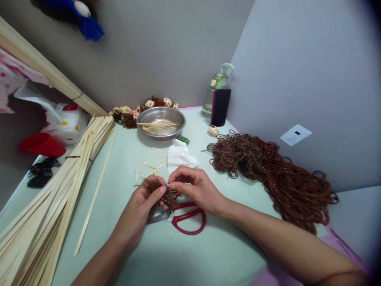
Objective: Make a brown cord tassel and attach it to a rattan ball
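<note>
My left hand (143, 206) is closed around a small tuft of brown tinsel cord (152, 184), held just above the table. My right hand (195, 186) pinches the same tuft from the right, thumb and fingers pressed together. Red-handled scissors (190, 218) lie on the table right under both hands. A white crumpled tissue (178, 157) sits just beyond my fingers.
A large pile of brown tinsel cord (279, 178) spreads at the right. A thick bundle of bamboo strips (50, 206) lies along the left. At the back stand a steel bowl (160, 121), finished woven balls (149, 105), a phone (220, 107) and a water bottle (218, 83).
</note>
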Available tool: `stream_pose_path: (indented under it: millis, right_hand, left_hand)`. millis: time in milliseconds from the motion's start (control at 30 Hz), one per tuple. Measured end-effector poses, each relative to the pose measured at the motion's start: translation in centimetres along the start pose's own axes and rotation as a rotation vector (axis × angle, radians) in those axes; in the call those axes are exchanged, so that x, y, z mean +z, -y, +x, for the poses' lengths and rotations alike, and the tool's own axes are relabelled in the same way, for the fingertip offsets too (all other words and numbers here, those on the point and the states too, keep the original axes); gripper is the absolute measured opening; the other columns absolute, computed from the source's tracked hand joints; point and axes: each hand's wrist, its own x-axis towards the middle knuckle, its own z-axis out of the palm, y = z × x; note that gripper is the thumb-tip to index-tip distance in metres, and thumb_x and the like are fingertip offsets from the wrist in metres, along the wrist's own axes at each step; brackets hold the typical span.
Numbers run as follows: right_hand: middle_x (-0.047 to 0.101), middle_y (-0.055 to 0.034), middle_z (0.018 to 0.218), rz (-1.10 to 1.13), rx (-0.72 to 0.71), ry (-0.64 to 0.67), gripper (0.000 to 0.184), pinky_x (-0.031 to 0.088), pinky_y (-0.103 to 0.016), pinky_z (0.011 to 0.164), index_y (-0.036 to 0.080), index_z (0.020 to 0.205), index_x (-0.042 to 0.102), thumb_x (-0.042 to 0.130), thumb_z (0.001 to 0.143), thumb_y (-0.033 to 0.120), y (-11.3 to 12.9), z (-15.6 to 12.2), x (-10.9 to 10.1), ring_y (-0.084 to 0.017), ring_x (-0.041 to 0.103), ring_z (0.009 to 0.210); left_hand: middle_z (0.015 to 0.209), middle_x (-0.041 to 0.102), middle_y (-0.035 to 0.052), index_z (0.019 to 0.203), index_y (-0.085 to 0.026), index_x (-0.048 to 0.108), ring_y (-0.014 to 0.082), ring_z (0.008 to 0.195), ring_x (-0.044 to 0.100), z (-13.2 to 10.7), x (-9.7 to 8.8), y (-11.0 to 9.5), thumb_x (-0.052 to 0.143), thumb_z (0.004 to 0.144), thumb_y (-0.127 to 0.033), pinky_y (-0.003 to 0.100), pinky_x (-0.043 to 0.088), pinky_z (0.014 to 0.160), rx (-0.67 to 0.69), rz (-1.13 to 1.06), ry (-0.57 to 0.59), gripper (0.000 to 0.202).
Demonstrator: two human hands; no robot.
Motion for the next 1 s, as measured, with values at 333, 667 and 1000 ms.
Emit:
stream_pose_path:
  millis: [333,667,1000]
  right_hand:
    - [0.062,-0.0003,0.082,0.032,0.004,0.044,0.008,0.045,-0.026,0.072,0.016,0.091,0.064,0.065,0.084,0.012,-0.2,-0.2,0.2,-0.012,0.056,0.076]
    - [0.057,0.0011,0.079,0.023,0.003,0.018,0.014,0.043,-0.028,0.075,0.015,0.09,0.059,0.064,0.08,0.008,-0.4,-0.2,0.4,-0.012,0.052,0.075]
    - [0.055,0.0023,0.078,0.186,0.114,0.047,0.015,0.039,-0.025,0.066,0.016,0.09,0.056,0.066,0.079,0.014,-0.9,-0.2,0.5,-0.01,0.048,0.068]
  left_hand:
    - [0.078,0.057,-0.0016,0.078,-0.018,0.063,0.0112,0.068,0.052,-0.1,0.2,-0.6,0.076,0.076,-0.032,0.018,0.048,0.056,-0.071,-0.046,-0.009,0.019]
    - [0.081,0.058,-0.0013,0.078,-0.019,0.062,0.0103,0.067,0.051,-0.2,0.1,-0.9,0.073,0.081,-0.028,0.017,0.049,0.057,-0.049,-0.118,0.017,0.014]
    - [0.095,0.062,-0.0025,0.08,-0.021,0.061,0.0092,0.072,0.054,-0.1,0.2,-0.7,0.069,0.085,-0.029,0.017,0.047,0.064,0.076,-0.065,-0.032,0.013]
